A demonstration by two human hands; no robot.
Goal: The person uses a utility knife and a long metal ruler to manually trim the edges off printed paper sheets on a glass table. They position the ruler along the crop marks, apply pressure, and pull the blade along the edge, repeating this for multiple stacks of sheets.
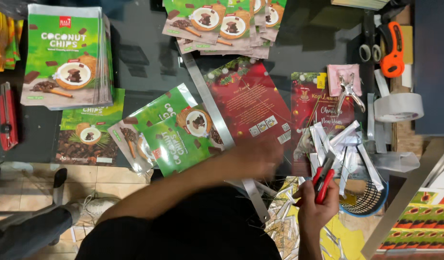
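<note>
- The right hand (314,204) is gripping a red-handled cutter (324,179), fingers wrapped around the handle, at the near edge of the dark table (150,62), beside a blue mesh basket (368,202).
- The left hand (258,156) is lying blurred over the lower edge of a red printed sheet (248,103); whether it is pinching the sheet or resting flat cannot be told.
- A long metal ruler (207,98) is running diagonally along the left side of the red sheet and passing under the left forearm.
- A second red sheet (311,108) is lying just to the right, with white paper strips (344,144) piling over its lower part.
- Green pouches (176,135) are overlapping one another left of the ruler; a stack of them (65,58) is sitting at the far left.
- An orange cutter (393,48), a tape roll (399,107) and pliers (349,89) on a pink cloth are resting at the right.
</note>
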